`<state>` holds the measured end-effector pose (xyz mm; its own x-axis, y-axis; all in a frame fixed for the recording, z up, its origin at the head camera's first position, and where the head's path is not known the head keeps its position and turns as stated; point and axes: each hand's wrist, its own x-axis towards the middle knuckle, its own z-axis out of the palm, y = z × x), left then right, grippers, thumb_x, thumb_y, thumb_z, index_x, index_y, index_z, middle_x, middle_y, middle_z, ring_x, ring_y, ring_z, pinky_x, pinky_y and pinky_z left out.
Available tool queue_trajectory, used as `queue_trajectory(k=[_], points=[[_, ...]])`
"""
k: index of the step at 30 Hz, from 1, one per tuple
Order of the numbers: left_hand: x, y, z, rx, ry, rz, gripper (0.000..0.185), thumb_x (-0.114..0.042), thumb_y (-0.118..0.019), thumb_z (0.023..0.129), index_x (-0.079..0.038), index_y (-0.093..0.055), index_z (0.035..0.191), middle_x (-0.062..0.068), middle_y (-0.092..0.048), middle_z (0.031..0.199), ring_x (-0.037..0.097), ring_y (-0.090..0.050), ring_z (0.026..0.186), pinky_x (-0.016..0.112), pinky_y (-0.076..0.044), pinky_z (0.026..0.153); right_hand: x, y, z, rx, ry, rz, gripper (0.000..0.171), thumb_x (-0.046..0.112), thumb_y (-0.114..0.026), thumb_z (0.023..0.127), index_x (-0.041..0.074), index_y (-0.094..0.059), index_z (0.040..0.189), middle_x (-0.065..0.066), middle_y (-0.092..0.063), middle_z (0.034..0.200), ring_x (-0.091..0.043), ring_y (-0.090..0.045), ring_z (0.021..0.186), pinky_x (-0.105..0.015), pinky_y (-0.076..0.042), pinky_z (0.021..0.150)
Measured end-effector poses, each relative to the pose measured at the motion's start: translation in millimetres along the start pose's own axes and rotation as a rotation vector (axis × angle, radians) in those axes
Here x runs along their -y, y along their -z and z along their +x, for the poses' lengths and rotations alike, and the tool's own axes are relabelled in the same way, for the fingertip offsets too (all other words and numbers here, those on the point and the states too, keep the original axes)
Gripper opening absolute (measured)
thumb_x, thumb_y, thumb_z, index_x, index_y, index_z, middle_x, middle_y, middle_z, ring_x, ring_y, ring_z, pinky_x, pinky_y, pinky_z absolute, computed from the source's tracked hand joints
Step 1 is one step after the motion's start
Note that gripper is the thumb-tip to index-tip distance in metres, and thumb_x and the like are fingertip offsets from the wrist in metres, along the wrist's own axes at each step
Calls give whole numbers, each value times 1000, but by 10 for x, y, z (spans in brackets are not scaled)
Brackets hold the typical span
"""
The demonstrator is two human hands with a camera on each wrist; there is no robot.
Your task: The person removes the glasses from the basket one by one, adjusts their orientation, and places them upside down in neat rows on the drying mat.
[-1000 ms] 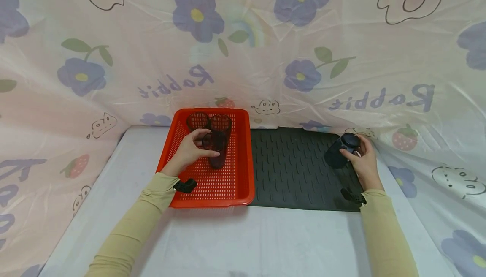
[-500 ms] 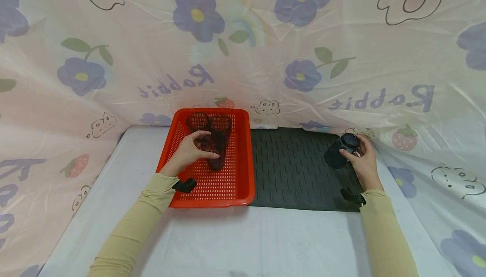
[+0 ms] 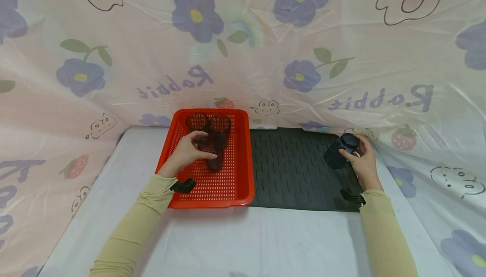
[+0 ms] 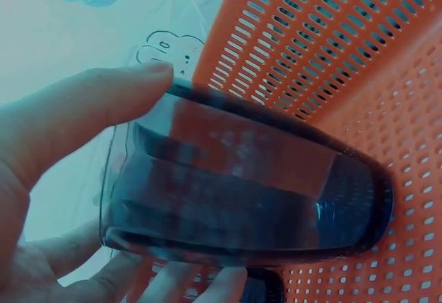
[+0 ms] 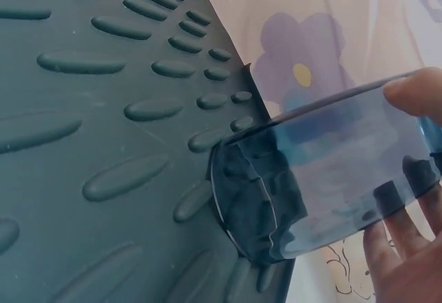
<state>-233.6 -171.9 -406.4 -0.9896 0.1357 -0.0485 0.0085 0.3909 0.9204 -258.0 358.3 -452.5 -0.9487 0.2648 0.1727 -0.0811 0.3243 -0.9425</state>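
Observation:
In the head view my left hand [image 3: 205, 145] grips a dark translucent cup [image 3: 214, 161] inside the red perforated basket [image 3: 212, 203]. Two more dark cups [image 3: 197, 120] [image 3: 221, 123] stand at the basket's far end, just behind it. In the left wrist view the thumb [image 4: 83, 110] lies over this cup [image 4: 242, 186], and the other fingers curl beneath it. My right hand [image 3: 351, 145] holds a dark blue translucent cup [image 3: 336, 153], tilted, at the far right corner of the black ribbed mat [image 3: 296, 171]. In the right wrist view that cup [image 5: 324, 172] has its rim down by the mat's edge [image 5: 103, 110].
The basket and the mat lie side by side on a white table [image 3: 243, 239]. A plastic sheet printed with flowers [image 3: 243, 49] closes in the back and both sides, close to the right hand. Bare table stretches in front of the basket and mat.
Barely anything differs. My left hand and its cup have shifted very slightly within the basket, and the right hand keeps its cup where it was.

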Motion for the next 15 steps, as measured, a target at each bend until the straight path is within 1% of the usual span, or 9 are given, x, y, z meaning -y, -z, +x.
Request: queue_trajectory(k=[2, 4, 7, 8, 15], points=[[1, 5, -3, -11, 1, -4, 80, -17, -88, 69, -4, -47, 136, 15, -44, 137, 31, -43, 106, 36, -43, 80, 1, -2, 0, -2, -1, -6, 72, 4, -70, 86, 14, -33, 147, -5, -44, 143, -10, -44, 112, -52, -22, 110], [-3, 12, -8, -21, 6, -13, 80, -16, -88, 68, -4, -47, 135, 15, -44, 136, 31, -42, 107, 38, -43, 82, 3, -7, 0, -4, 0, -10, 72, 4, -70, 86, 15, -34, 147, -6, -44, 143, -10, -44, 112, -52, -23, 109], [-10, 23, -15, -30, 12, -17, 80, -16, -89, 67, -3, -47, 135, 15, -44, 137, 32, -42, 116, 42, -43, 90, -1, -10, 2, -6, 0, -18, 71, 5, -70, 86, 17, -34, 147, -5, -44, 143, -12, -43, 113, -52, -23, 110], [-13, 25, -16, -31, 13, -19, 80, -16, -89, 67, -4, -47, 134, 15, -44, 136, 32, -42, 117, 43, -43, 91, -3, -9, 3, -5, -1, -17, 71, 5, -70, 86, 17, -35, 147, -5, -44, 143, -13, -43, 114, -52, -23, 110], [-25, 27, -23, -39, 20, -4, 81, -16, -89, 67, -4, -47, 134, 15, -43, 137, 33, -41, 117, 46, -44, 91, 0, 10, -3, 5, -15, -21, 71, 7, -70, 87, 20, -34, 147, -8, -42, 145, -18, -40, 119, -52, -23, 110]])
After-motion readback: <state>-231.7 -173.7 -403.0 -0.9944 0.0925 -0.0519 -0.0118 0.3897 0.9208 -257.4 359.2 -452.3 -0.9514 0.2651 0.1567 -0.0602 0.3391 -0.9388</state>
